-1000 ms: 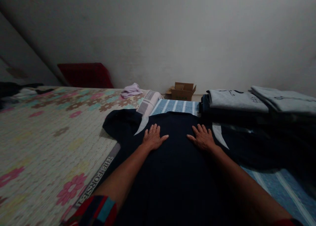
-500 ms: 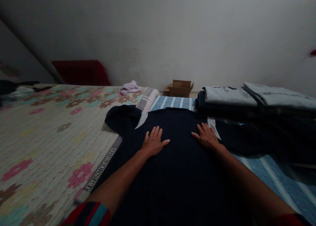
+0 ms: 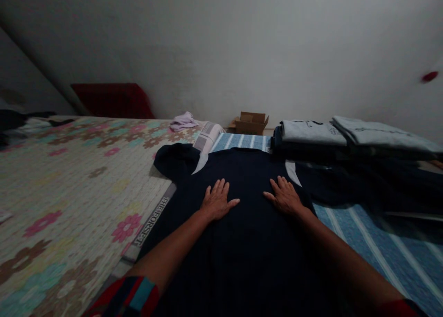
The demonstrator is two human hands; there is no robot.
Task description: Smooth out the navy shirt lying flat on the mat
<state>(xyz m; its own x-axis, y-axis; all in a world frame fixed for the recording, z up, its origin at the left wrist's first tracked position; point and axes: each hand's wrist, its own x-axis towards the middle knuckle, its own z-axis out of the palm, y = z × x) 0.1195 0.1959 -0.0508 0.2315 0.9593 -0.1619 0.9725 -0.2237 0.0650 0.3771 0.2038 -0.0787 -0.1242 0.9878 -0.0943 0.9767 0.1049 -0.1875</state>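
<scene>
Clock face over the view, 12 at the top: the navy sweatshirt (image 3: 249,229) lies spread out between 5 and 6, neckline away from the wearer. Left hand (image 3: 217,200) is at about 6, right hand (image 3: 284,195) at about 4. Both are palm-down on the fabric, fingers splayed, well apart from each other, not gripping anything. Can't tell how hard they're pressing.

My read is that this is the smoothing-flat step, with the body pretty much there. The sleeve at 9 (image 3: 178,161) looks bunched, so I'd say the next move calls for light, even palms, plus fingertips to tease that sleeve out. The other sleeve, toward 3, kinda melts into dark cloth; can't tell where it ends.

Surface-wise, there's a floral quilted mat (image 3: 104,188) around 8 and a blue striped sheet (image 3: 374,257) around 4. Folded grey clothes (image 3: 313,133) sit on darker stuff near 3, and a lilac cloth (image 3: 183,122) is crumpled at 10.

Room's pretty dim: plain pale wall (image 3: 221,44) at 12, opened cardboard box (image 3: 251,124) near 2, some dark red slab-like thing (image 3: 112,100) between 9 and 10.
</scene>
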